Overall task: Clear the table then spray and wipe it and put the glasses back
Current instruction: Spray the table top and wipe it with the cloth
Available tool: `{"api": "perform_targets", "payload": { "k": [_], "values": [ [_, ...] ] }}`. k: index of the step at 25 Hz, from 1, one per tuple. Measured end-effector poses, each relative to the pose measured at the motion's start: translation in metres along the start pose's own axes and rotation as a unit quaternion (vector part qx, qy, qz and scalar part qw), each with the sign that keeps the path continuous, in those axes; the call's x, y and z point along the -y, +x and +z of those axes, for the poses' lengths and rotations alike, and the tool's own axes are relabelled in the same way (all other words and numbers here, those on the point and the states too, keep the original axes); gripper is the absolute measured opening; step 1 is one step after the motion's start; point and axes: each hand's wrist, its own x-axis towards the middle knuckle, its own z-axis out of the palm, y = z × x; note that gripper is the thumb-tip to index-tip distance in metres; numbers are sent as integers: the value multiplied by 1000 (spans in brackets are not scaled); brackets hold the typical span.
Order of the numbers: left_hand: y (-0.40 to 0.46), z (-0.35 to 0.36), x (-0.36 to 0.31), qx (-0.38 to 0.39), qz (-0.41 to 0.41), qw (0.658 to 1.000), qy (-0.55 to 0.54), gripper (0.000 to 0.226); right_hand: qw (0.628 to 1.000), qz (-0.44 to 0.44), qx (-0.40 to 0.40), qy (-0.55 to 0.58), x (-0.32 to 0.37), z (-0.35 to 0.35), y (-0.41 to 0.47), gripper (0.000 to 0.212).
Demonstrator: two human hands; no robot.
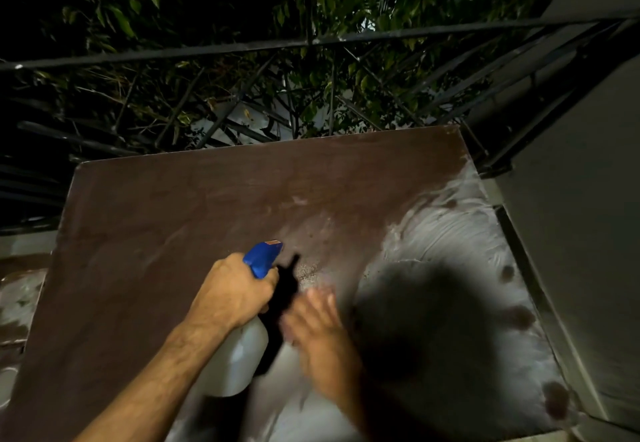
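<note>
A brown table fills the lower part of the view, with no glasses on it. My left hand grips a spray bottle by its neck, over the table's near middle. The bottle has a white body and a blue trigger head that points toward the far right. My right hand is blurred just right of the bottle, fingers spread, with nothing seen in it. The table's right half is wet with whitish smears and a few dark round marks.
A black metal railing runs along the far side of the table, with leafy branches behind it. A grey wall stands close along the table's right edge. Pale floor shows at the left.
</note>
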Motion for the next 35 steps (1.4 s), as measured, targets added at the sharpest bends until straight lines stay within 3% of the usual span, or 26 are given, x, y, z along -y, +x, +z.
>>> {"api": "perform_targets", "payload": {
  "k": [3,6,9,11,14,17,19,24,26,29,32,35],
  "values": [
    [-1,2,-8,10,6,1000,0,31,997,-75,12,-17,-10,-4,-2,41],
    [-8,2,-12,4,0,1000,-16,23,997,40,-60,-21,-55,-24,57,48],
    [-19,0,-19,5,-11,1000,-17,24,979,193,-64,-23,-85,-56,107,57],
    [-26,-5,-23,-3,-17,1000,-20,25,975,211,-71,-17,-77,-57,116,60],
    [-31,-15,-28,-40,-14,999,-27,24,993,96,-62,-43,-35,-33,83,60],
    [-35,-23,-29,-49,-31,997,-55,27,998,-55,8,-41,6,-10,33,65],
    [-38,-25,-27,-44,-34,997,-60,28,995,-86,25,-40,-2,-13,45,66],
    [-44,-24,-11,-51,-48,995,-71,21,993,112,-46,1,-57,-48,153,59],
    [-44,-24,-4,-59,-59,994,-74,21,987,154,-47,4,-68,-60,185,57],
    [-44,-27,4,-59,-68,993,-73,21,994,99,-43,-8,-55,-50,194,61],
    [-44,-31,8,-63,-65,993,-76,19,997,-66,-26,-41,-9,-17,142,57],
    [-44,-32,7,-60,-52,995,-67,20,974,-207,37,-89,7,6,76,60]
  ]
}}
